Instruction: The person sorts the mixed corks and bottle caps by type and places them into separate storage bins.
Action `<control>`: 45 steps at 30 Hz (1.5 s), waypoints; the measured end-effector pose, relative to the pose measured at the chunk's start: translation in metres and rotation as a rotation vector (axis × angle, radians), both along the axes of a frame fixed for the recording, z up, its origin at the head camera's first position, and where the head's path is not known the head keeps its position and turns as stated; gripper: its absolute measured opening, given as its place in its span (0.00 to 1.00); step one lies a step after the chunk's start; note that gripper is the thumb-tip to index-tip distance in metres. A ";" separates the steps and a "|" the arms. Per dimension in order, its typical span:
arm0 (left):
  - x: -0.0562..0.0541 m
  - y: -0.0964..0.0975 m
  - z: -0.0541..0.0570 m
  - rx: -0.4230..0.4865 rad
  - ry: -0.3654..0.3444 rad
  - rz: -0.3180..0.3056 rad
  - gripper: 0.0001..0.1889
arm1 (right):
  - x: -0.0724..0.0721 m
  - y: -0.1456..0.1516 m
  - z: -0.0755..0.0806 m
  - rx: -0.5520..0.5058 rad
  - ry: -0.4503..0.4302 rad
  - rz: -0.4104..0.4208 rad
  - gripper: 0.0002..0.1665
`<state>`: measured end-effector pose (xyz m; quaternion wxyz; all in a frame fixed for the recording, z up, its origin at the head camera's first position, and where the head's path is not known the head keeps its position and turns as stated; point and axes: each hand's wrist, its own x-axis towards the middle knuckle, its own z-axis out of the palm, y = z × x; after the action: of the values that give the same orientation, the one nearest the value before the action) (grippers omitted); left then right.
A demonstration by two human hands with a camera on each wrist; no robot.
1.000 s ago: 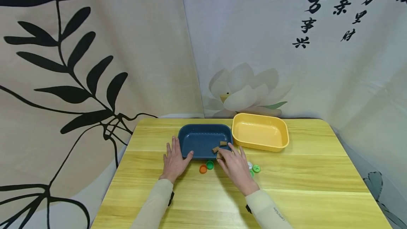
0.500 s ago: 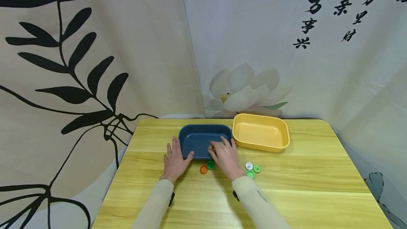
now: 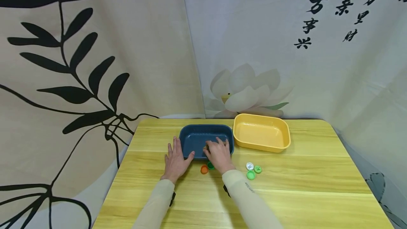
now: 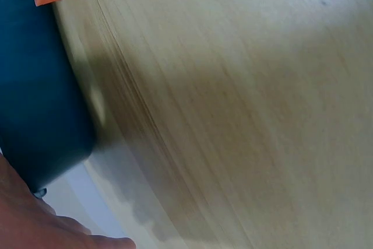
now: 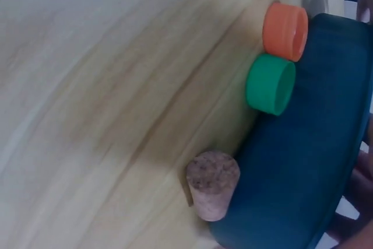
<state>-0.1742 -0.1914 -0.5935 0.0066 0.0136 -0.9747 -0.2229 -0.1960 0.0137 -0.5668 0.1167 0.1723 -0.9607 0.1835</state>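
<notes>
A dark blue tray [image 3: 198, 135] lies on the table between my hands. Along its left end rests my left hand [image 3: 175, 162], fingers straight, thumb by the front rim. My right hand [image 3: 219, 154] reaches over the front rim with curled fingers and pinches a small cork [image 3: 206, 147], mostly covered by the fingertips. Other corks seen earlier inside the tray are largely hidden by this hand. In the right wrist view, another cork stopper [image 5: 213, 185] stands on the table against the tray's outer wall. An orange bottle cap [image 3: 204, 169] and a green cap [image 3: 210, 165] sit in front of the tray.
A yellow tray [image 3: 262, 133] stands right beside the blue one, with nothing visible in it. Right of my right forearm lie a white cap [image 3: 249, 166] and two light green caps [image 3: 258, 169]. A printed cloth hangs behind the wooden table [image 3: 305, 183].
My right hand has moved left and farther into the blue tray, the cork at its fingertips moving along. The caps on the right are now uncovered. My left hand has stayed put.
</notes>
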 end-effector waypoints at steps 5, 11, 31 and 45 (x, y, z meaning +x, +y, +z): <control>0.000 0.001 -0.001 0.009 -0.003 -0.004 0.54 | 0.000 0.006 -0.002 0.011 -0.027 0.007 0.26; 0.000 0.000 -0.002 0.027 0.013 0.005 0.53 | 0.002 0.023 0.007 0.005 -0.005 0.040 0.30; -0.001 0.001 0.000 -0.005 -0.010 0.000 0.54 | 0.042 0.108 0.006 -0.090 0.061 -0.068 0.36; -0.001 0.002 0.003 -0.010 -0.038 -0.001 0.55 | 0.073 0.111 -0.026 0.035 0.037 -0.109 0.43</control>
<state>-0.1753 -0.1897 -0.5906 -0.0117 0.0172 -0.9758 -0.2178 -0.1226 0.1242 -0.5930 0.1412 0.1250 -0.9695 0.1566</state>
